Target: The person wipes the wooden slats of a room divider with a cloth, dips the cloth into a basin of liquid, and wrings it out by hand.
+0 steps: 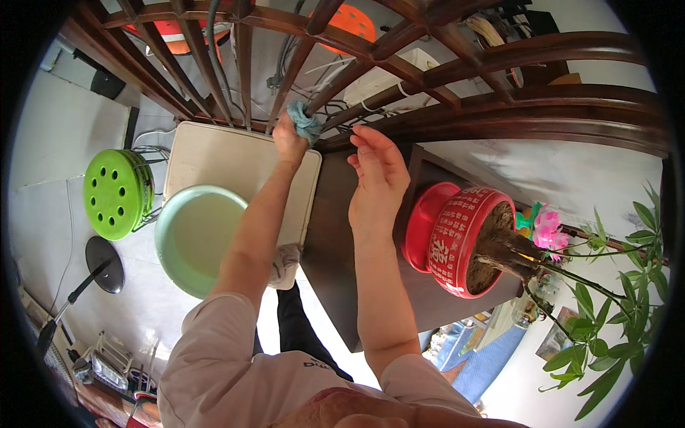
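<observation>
My left hand [289,140] is closed on a bluish-green cloth [304,122], which wraps around a bar of the dark wooden lattice [369,52]. To its right, my right hand [379,176] is raised near the lattice's lower rail, its fingers slightly curled and holding nothing. Below the left hand is a beige tabletop [230,147]. On it, by my left forearm, stands a pale green basin [199,230] with cloudy water. A greyish cloth [285,265] lies at the tabletop's near edge, partly hidden by my forearm.
A red pot [455,243] with a leafy plant stands on a dark cabinet [334,214] at the right. Green stools [115,193] are stacked left of the tabletop, near a black round base [105,267]. Cables and an orange stool [348,27] show behind the lattice.
</observation>
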`<state>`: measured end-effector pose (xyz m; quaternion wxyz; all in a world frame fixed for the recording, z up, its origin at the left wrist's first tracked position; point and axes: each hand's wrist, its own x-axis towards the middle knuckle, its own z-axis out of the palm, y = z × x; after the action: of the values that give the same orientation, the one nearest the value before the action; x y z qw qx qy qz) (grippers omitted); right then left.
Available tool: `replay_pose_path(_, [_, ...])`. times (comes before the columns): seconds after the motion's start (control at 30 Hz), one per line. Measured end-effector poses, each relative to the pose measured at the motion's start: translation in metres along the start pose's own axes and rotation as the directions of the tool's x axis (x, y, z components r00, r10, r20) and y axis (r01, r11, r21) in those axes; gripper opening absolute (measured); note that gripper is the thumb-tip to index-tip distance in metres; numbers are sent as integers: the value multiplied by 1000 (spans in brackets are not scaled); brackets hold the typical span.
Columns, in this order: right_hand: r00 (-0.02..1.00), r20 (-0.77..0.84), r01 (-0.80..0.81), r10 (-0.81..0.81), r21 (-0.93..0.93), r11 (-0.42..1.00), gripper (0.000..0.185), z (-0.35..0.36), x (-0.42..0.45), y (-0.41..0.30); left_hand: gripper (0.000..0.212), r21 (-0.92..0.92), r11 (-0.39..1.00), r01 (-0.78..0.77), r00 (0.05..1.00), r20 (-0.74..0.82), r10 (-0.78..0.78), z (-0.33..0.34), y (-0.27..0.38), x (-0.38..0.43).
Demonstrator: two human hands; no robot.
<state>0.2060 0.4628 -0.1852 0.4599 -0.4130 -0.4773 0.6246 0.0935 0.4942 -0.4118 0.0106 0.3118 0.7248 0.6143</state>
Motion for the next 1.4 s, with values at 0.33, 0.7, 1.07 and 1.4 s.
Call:
replay_pose_path(0.33, [989,141,-6,35,-203,979,19,2,-8,-1,26,42,990,137,987,73,-140,25,-78,-38])
replay_pose_path(0.7, [873,474,476,-115,-773,420,18,15,-15,11,27,343,915,214,887,323,-329,24,-152,-45])
replay_pose_path(1.07, [950,129,307,-286,-571,761,8,4,-7,4,46,-43,943,331,943,45,-329,1,-29,-79])
replay_pose_path(1.4, [947,61,311,-316,-423,851,11,3,-11,-20,46,517,802,300,822,287,-493,35,-46,-86])
